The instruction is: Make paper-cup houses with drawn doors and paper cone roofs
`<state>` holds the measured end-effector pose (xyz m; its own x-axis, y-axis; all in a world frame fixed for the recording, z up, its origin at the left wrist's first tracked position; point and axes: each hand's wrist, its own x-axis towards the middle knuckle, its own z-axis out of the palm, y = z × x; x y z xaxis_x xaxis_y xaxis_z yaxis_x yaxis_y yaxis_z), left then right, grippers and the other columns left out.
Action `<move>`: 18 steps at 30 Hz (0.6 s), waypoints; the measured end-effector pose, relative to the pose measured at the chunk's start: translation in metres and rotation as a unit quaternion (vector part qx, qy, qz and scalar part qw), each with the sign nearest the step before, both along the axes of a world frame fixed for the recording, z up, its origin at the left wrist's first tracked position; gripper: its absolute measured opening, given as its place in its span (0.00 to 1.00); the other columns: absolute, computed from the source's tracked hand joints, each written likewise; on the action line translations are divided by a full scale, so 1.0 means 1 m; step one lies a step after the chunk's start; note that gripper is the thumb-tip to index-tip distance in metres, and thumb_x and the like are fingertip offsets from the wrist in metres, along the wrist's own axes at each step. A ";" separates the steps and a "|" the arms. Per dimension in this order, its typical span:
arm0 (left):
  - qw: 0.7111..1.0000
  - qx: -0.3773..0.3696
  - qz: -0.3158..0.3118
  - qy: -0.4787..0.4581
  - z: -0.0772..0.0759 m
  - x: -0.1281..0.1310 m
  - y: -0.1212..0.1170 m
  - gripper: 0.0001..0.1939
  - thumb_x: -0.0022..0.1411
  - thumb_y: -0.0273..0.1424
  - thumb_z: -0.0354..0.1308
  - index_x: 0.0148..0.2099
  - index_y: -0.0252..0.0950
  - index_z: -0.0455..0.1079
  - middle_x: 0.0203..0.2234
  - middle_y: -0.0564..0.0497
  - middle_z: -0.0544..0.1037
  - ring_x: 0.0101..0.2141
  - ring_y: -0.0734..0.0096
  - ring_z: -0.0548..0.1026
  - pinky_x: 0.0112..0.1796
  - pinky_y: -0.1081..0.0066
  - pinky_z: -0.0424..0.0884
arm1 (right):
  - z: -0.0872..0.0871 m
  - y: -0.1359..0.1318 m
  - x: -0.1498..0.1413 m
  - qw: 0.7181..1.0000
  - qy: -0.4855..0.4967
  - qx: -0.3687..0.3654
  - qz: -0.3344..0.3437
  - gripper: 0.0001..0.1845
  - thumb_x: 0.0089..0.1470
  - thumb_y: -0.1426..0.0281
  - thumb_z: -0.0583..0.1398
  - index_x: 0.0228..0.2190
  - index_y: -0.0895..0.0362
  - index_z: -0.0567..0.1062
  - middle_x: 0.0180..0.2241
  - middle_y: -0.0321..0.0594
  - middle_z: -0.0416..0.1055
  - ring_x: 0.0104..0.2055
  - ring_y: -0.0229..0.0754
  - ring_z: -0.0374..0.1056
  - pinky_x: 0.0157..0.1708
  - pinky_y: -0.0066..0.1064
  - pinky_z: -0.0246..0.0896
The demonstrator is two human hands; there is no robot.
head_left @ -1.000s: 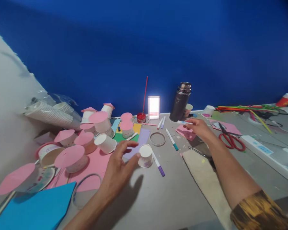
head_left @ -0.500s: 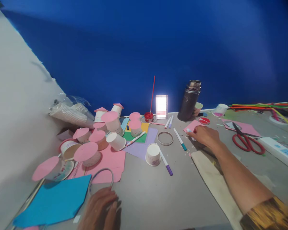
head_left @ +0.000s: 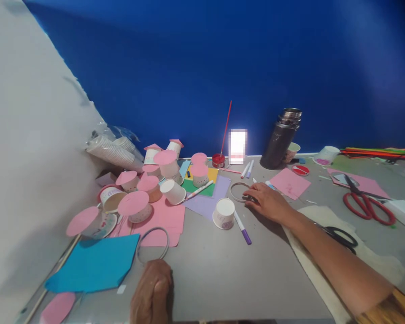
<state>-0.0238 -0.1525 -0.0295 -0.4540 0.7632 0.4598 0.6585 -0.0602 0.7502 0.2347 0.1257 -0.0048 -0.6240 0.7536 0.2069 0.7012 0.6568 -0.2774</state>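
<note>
My right hand (head_left: 266,202) reaches over the table with its fingers partly stretched. Its fingertips lie at the right edge of a thin grey ring (head_left: 234,198), which rests flat. The hand covers most of a marker whose white tip (head_left: 254,180) shows behind it. My left hand (head_left: 151,292) is curled into a fist at the front; anything inside it is hidden. Just beyond this fist is a second grey ring (head_left: 154,228). Between the hands, a white paper cup (head_left: 223,215) stands upside down beside a purple-capped marker (head_left: 243,229).
Cups with pink paper discs (head_left: 133,204) crowd the left, behind a blue sheet (head_left: 94,265). A dark flask (head_left: 278,144) stands at the back. To the right are pink paper (head_left: 290,182), red-handled scissors (head_left: 367,207), black-handled scissors (head_left: 342,236) and a white power strip (head_left: 403,213).
My right hand has left the pink paper and moved left to the grey ring. My left hand's fingers have curled into a fist. The view has shifted slightly.
</note>
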 end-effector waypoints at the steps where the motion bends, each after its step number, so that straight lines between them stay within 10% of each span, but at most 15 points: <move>1: 1.000 0.009 -0.019 0.015 0.000 -0.002 0.000 0.21 0.74 0.36 0.44 0.27 0.41 0.64 0.26 0.48 0.73 0.31 0.62 0.73 0.33 0.65 0.68 | -0.003 0.000 -0.002 1.000 0.002 0.001 0.011 0.06 0.59 0.68 0.64 0.39 0.51 0.82 0.43 0.45 0.78 0.48 0.50 0.72 0.41 0.36 0.66; 12: 0.994 -0.058 -0.072 0.061 0.017 -0.005 0.008 0.05 0.65 0.30 0.59 0.36 0.43 0.75 0.40 0.43 0.81 0.48 0.50 0.74 0.49 0.56 0.69 | 0.007 -0.001 0.010 0.964 0.231 0.085 -0.104 0.14 0.63 0.59 0.56 0.38 0.54 0.77 0.35 0.45 0.79 0.34 0.49 0.74 0.37 0.37 0.65; 18: 0.992 -0.058 0.007 0.109 0.032 -0.036 0.019 0.08 0.61 0.31 0.63 0.43 0.44 0.78 0.48 0.41 0.80 0.56 0.42 0.70 0.57 0.48 0.62 | -0.007 0.006 0.015 0.983 0.175 0.032 -0.053 0.14 0.62 0.56 0.56 0.36 0.52 0.76 0.31 0.41 0.79 0.30 0.48 0.74 0.32 0.36 0.62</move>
